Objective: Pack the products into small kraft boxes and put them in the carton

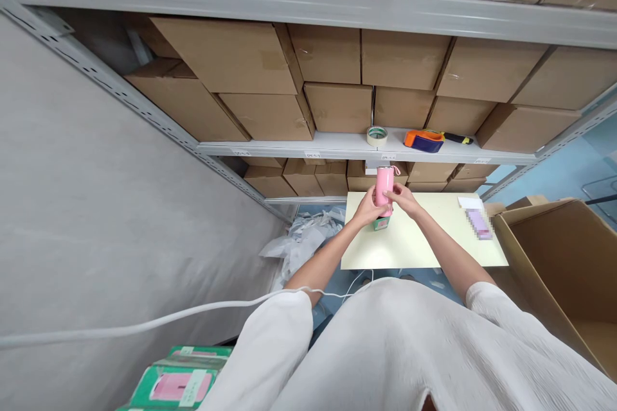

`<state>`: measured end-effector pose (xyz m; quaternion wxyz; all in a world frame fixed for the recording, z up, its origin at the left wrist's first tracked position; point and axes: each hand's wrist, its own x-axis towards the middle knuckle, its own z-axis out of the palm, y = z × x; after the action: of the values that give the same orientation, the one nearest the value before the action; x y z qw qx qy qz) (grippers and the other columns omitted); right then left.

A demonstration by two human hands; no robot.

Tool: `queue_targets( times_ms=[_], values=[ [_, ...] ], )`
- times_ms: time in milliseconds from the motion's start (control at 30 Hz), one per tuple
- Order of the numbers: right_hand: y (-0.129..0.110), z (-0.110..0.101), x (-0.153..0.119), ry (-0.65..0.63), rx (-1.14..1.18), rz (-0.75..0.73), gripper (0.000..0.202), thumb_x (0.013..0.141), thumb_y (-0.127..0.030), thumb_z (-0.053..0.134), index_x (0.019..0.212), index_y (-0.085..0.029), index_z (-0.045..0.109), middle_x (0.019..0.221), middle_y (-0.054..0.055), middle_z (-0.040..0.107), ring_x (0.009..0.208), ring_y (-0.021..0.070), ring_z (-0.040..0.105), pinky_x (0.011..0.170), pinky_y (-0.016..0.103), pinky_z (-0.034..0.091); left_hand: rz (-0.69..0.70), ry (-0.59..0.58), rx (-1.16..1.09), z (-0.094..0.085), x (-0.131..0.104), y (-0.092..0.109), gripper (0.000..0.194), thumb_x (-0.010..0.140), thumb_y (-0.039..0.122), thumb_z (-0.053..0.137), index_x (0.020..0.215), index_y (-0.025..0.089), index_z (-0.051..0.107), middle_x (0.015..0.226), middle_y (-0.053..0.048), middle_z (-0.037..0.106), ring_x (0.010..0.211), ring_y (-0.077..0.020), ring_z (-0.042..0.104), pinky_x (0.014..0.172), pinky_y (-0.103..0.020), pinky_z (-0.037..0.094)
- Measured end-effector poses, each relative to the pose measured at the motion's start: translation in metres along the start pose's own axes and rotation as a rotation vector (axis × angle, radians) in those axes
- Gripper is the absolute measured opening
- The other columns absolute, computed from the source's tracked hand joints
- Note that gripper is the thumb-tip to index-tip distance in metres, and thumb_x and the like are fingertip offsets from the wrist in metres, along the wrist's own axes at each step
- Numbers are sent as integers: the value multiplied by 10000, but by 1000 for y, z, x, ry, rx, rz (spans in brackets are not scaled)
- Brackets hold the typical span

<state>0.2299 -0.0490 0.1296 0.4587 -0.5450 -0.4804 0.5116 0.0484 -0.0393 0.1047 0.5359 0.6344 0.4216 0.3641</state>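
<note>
A pink bottle point(384, 183) with a small pink strap at its top stands upright between my two hands. My left hand point(368, 207) is wrapped round its lower left side. On the other side, the fingers of my right hand point(403, 198) press against the bottle. Directly beneath the bottle is a small green box point(381, 223) on the pale yellow table point(414, 247); whether the bottle's base is inside the box cannot be made out.
Shelves point(347, 144) of cardboard boxes rise beyond the table, holding a tape roll point(376, 135) and an orange-and-blue tape dispenser point(424, 140). A large open carton point(554, 257) stands right, green boxes point(178, 382) lower left. A white cable point(193, 314) crosses the left side.
</note>
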Motion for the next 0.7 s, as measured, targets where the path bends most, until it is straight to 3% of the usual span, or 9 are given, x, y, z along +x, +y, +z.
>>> queue_targets(
  times_ms=[100, 267, 400, 467, 600, 700],
  values=[
    [1, -1, 2, 10, 19, -6, 679, 672, -563, 943, 1192, -190, 714, 1157, 121, 789, 1057, 273, 715, 1020, 449, 576, 4, -14, -7, -1, -1, -2, 873, 754, 246, 823, 1558, 221, 482, 1401, -128, 652, 1140, -257, 700, 976, -387, 593],
    [6, 4, 3, 58, -53, -37, 639, 641, -571, 945, 1107, -189, 732, 1108, 101, 789, 1006, 265, 709, 949, 423, 588, 16, 31, 161, 0, 0, -2, 769, 702, 297, 884, 1422, 212, 627, 1300, -113, 656, 1128, -285, 682, 1005, -424, 577],
    [5, 2, 2, 36, -48, -37, 581, 702, -609, 893, 1078, -195, 737, 1118, 99, 785, 1055, 268, 701, 1005, 431, 563, -12, 42, 28, 1, 1, -2, 834, 741, 229, 836, 1513, 203, 523, 1356, -134, 680, 1143, -263, 698, 983, -383, 584],
    [5, 0, 3, 19, -11, -28, 611, 673, -590, 924, 1103, -205, 725, 1137, 102, 778, 1082, 268, 698, 1041, 441, 554, -29, 37, -54, 2, 1, -3, 814, 783, 216, 783, 1541, 208, 487, 1360, -129, 694, 1161, -249, 701, 981, -366, 585],
    [9, 0, 5, 113, -30, 15, 741, 559, -555, 1001, 1129, -214, 673, 1146, 97, 746, 1001, 241, 691, 964, 429, 601, -31, 10, -53, 1, 3, -4, 651, 781, 251, 792, 1408, 193, 625, 1278, -114, 719, 1063, -238, 713, 934, -364, 601],
    [11, 3, 4, 143, -31, 18, 768, 560, -580, 990, 1149, -215, 660, 1156, 91, 732, 1001, 229, 683, 933, 404, 613, -14, 0, -7, 1, 5, -5, 591, 724, 272, 848, 1284, 161, 697, 1231, -118, 707, 992, -237, 707, 904, -376, 608]
  ],
)
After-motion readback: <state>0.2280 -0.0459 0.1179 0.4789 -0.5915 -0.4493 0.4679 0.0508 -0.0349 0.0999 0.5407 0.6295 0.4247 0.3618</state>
